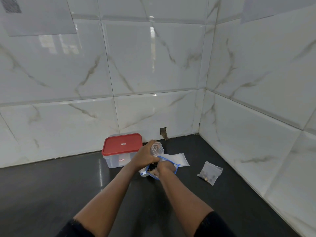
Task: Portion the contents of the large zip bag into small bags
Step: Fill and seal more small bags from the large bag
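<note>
A large clear zip bag with a blue zip edge lies open on the dark counter, dark small pieces showing inside it. My right hand is inside its mouth, fingers curled down among the pieces; what they hold is hidden. My left hand grips a small clear bag, held upright just above the large bag. A filled small bag with a few dark and tan pieces lies flat to the right. Several flat unfilled small bags lie behind the large bag.
A clear plastic box with a red lid stands against the tiled back wall, left of my hands. Marble-look tiled walls meet in a corner at the right. The dark glossy counter stretches left and toward me.
</note>
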Available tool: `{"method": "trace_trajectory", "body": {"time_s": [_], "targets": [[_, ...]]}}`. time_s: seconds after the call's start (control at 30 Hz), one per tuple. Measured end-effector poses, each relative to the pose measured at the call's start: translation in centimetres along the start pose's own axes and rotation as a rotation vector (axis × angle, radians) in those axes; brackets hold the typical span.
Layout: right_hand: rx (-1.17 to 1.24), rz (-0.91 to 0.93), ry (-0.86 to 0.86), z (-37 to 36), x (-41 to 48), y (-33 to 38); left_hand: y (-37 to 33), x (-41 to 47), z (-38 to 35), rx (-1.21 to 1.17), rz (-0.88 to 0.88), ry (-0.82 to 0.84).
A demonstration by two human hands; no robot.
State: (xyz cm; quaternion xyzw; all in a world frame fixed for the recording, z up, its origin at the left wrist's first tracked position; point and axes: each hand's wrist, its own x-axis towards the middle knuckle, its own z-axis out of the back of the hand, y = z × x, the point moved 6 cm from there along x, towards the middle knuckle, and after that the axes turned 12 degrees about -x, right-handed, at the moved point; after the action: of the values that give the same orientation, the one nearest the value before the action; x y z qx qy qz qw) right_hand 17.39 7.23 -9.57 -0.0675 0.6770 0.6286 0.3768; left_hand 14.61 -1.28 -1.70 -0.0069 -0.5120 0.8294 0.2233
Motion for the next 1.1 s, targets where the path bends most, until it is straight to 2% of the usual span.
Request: {"method": "trace_trajectory", "body": {"time_s": [0.2,0.43,0.57,0.7,0.8,1.1], "targets": [[0.074,-0.078,0.04,-2.9,6.3,-1.6,-0.1,0.2,0.8,0.023,-0.003,-0.001],[0.129,-0.016,0.048,-0.4,-1.2,0.8,-0.5,0.2,1.6,0.019,0.012,-0.006],[0.037,0.047,-0.017,0.3,-1.3,0.9,-0.5,0.4,1.7,0.027,0.008,-0.001],[0.034,0.014,0.022,-0.7,-1.0,0.7,-0.3,0.5,1.8,0.056,0.005,-0.006],[0.136,-0.02,0.053,-1.6,-0.2,0.4,0.1,0.6,2.2,0.048,0.018,-0.026],[0.062,0.001,0.051,-1.3,0.0,1.0,0.3,0.5,2.1,0.051,0.006,-0.056]]}}
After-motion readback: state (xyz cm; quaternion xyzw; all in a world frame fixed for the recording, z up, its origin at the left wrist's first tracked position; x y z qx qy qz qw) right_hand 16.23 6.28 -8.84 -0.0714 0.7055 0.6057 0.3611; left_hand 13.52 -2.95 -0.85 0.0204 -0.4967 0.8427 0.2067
